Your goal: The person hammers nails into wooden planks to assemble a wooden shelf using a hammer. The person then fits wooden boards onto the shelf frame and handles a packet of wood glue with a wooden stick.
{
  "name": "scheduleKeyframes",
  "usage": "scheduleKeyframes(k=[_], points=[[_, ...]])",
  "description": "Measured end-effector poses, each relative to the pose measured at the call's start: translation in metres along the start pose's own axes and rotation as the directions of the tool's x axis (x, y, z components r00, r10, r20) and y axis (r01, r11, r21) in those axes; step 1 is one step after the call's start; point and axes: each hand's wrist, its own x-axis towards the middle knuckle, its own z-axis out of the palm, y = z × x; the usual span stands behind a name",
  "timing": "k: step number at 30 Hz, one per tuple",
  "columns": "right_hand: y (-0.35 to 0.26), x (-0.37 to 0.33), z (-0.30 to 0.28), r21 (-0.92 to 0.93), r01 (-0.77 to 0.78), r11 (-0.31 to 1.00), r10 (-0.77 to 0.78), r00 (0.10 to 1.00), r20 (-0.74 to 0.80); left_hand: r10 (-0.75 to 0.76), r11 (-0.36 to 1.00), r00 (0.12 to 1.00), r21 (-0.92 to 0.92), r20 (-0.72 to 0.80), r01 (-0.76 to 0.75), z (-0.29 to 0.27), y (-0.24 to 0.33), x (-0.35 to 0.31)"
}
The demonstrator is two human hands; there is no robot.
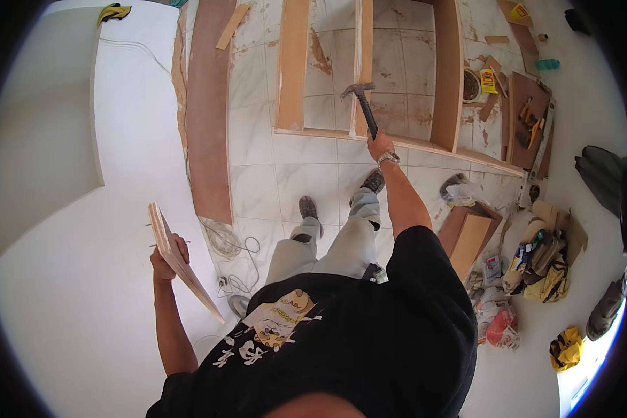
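My right hand (381, 146) is closed around the dark handle of a claw hammer (364, 104), held out ahead of me. In the picture the hammer's head overlaps a board of a wooden frame (444, 76) on the floor; whether they touch I cannot tell. Off to the left, my left hand (167, 261) grips a wooden board (177, 258), seen nearly edge-on and tilted. Thin nails stick out of the board's left face near the hand. A watch with a metal band circles my right wrist.
A long brown panel (211, 111) lies on the tiled floor beside the white wall (136, 125). A coiled cable (223, 240) sits near my left foot. To the right are a board with tools (529, 125), a wooden box (470, 240), and a heap of bags (547, 261).
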Motion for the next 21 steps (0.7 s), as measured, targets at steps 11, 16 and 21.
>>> scheduleKeyframes(k=[11, 16, 21], points=[[0.069, 0.016, 0.045, -0.124, -0.074, 0.99, 0.079, 0.996, 0.039, -0.19, 0.953, 0.975, -0.261, -0.117, 0.154, 0.063, -0.062, -0.068], [-0.02, -0.034, -0.038, 0.713, -0.198, 0.673, -0.039, 0.953, 0.301, -0.227, 0.943, 0.908, -0.313, -0.352, 0.114, 0.08, -0.096, -0.1], [-0.083, -0.194, -0.26, 0.982, 0.163, -0.101, -0.429, 0.883, -0.19, -0.059, 0.953, 0.942, -0.3, -0.33, -0.045, 0.099, -0.129, -0.059]])
